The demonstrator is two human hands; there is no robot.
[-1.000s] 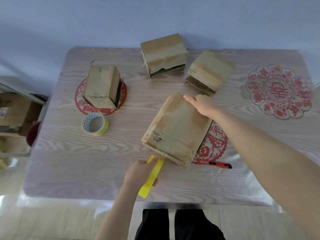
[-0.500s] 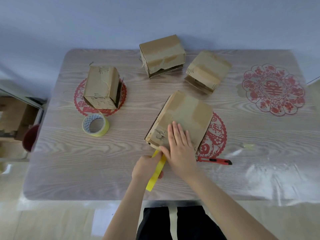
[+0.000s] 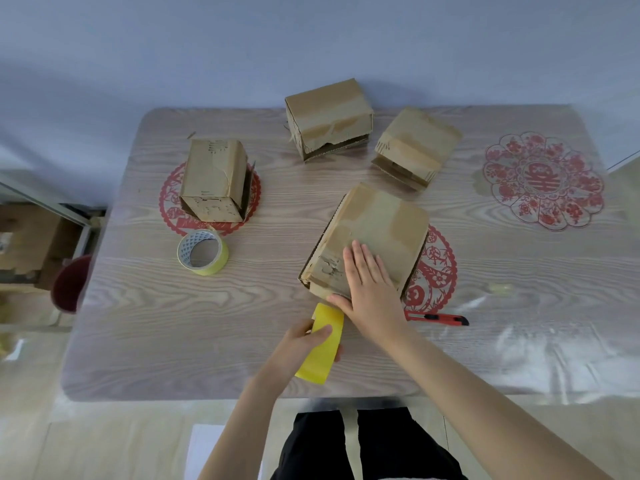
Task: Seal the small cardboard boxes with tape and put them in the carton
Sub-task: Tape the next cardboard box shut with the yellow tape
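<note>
Yellow tape strip pinched by left hand near bench front edge; cardboard box pressed by right hand, fingers straight, flat on top.

A wood table with round corners lies under the right fingers. Past the fingers stands a plain pale blue wall. Far right of them, 1 big red flower pattern marks the table. Far left, a dark red bin sits on the pale floor.
</note>
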